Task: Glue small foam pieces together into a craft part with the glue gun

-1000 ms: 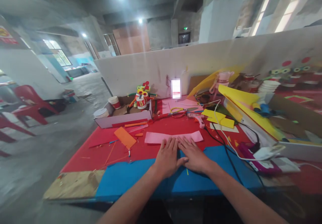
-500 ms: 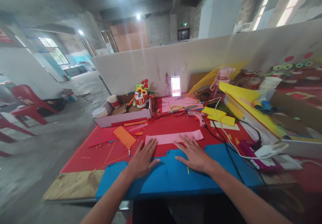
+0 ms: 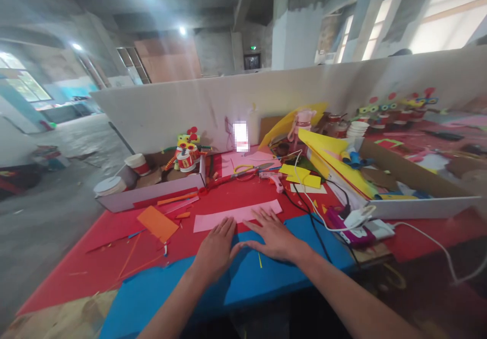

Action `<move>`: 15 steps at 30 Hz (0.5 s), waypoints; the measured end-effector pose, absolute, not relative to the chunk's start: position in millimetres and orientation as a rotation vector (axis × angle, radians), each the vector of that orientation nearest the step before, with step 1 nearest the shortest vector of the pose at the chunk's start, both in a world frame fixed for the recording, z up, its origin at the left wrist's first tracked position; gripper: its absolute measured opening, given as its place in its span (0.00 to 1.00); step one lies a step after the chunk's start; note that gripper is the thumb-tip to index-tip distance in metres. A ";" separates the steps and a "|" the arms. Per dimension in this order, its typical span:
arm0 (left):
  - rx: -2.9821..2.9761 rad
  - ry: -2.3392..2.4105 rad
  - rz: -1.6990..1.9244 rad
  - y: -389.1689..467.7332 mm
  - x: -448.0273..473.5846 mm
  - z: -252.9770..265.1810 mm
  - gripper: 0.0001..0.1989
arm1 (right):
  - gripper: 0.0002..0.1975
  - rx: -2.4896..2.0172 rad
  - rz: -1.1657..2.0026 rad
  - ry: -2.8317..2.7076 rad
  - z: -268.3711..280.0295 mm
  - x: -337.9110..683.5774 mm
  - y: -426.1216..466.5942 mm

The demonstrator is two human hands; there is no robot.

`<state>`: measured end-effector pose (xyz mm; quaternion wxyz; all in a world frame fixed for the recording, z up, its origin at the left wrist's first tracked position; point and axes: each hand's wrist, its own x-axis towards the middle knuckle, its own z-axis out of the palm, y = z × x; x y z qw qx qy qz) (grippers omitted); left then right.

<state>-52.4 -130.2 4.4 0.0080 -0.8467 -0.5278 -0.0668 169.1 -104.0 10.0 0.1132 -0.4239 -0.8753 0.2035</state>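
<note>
A long pink paper strip (image 3: 238,214) lies flat across the red table covering (image 3: 213,199). My left hand (image 3: 217,245) rests on the strip's near edge with its fingers stretched out and its thumb pointing right. My right hand (image 3: 274,235) lies spread over the strip's right half, fingertips on the paper. The two thumbs come close together over the blue sheet (image 3: 171,298), which covers the table's near edge. Neither hand grips anything. A narrow yellow scrap (image 3: 260,260) sits on the blue sheet below my right hand.
Behind the strip lie yellow-handled scissors (image 3: 245,168), a pink glue gun (image 3: 273,178) and yellow paper (image 3: 301,175). Orange paper (image 3: 157,223) is at left. A box with cup figures (image 3: 152,193) stands back left. Cables, a purple power strip (image 3: 348,227) and a large box (image 3: 426,208) occupy the right.
The view has turned to the right, so the table appears further left. My hands have come closer together, thumbs nearly meeting, still flat on the pink strip.
</note>
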 end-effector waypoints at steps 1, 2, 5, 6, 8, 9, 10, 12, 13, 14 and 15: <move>-2.649 -1.691 -0.197 -129.8 -53.1 5.4 0.33 | 0.34 -1.256 0.604 -2.568 9.7 175.8 -103.5; -2.648 -1.728 -0.182 -130.2 -55.5 7.7 0.33 | 0.34 -1.275 0.607 -2.563 9.0 183.1 -103.0; -2.637 -1.826 -0.109 -133.2 -68.3 19.8 0.30 | 0.33 -1.336 0.603 -2.543 5.8 205.2 -101.6; -2.622 -1.863 -0.081 -133.8 -73.3 24.3 0.29 | 0.33 -1.355 0.600 -2.537 5.0 211.1 -101.3; -2.578 -1.929 -0.044 -133.3 -83.1 31.4 0.24 | 0.32 -1.394 0.572 -2.527 4.2 219.4 -101.5; -2.556 -1.950 -0.030 -132.0 -87.5 33.9 0.22 | 0.32 -1.410 0.549 -2.523 4.4 221.9 -101.9; -2.540 -1.958 -0.015 -130.0 -91.4 35.7 0.19 | 0.31 -1.425 0.519 -2.516 4.8 223.4 -102.5; -2.524 -1.950 0.033 -125.1 -96.6 38.5 0.16 | 0.30 -1.454 0.442 -2.494 5.5 225.2 -103.9; -2.520 -1.943 0.070 -122.4 -97.7 40.0 0.15 | 0.29 -1.470 0.397 -2.480 5.6 225.9 -104.6; -2.513 -1.945 0.107 -120.0 -97.9 41.6 0.15 | 0.28 -1.486 0.349 -2.463 5.3 226.8 -105.1; -2.505 -1.950 0.135 -117.8 -97.3 43.3 0.15 | 0.28 -1.502 0.299 -2.446 4.8 227.8 -105.5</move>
